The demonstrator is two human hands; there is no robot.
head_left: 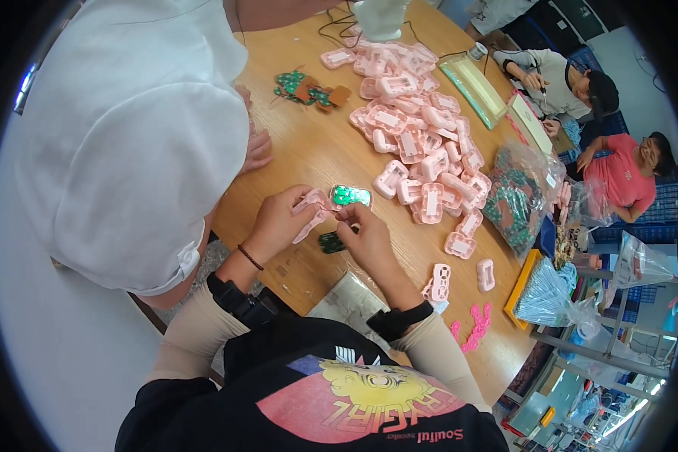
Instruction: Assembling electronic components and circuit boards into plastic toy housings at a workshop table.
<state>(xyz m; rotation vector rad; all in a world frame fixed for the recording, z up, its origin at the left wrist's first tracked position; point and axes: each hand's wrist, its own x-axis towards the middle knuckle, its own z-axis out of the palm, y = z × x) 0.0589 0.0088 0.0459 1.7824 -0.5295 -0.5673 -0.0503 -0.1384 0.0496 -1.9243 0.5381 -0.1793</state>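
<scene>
My left hand [282, 218] is closed on a pale pink plastic shell [309, 217], holding it tilted above the wooden table. Close against the shell's right side, my right hand [365, 237] has its fingers pinched together; a thin reddish strand seems to show there, too small to name surely. Just beyond the fingers lies a small tray of shiny green pieces [351, 196]. Dark green circuit boards [331, 242] sit partly hidden below my right hand.
A large heap of pink shells [422, 128] covers the table ahead. To its right stands a clear bag of green boards [516, 196]. Bright pink pieces [474, 328] lie at the near right. A person in a white cap [151, 135] sits close on my left; two more people work across.
</scene>
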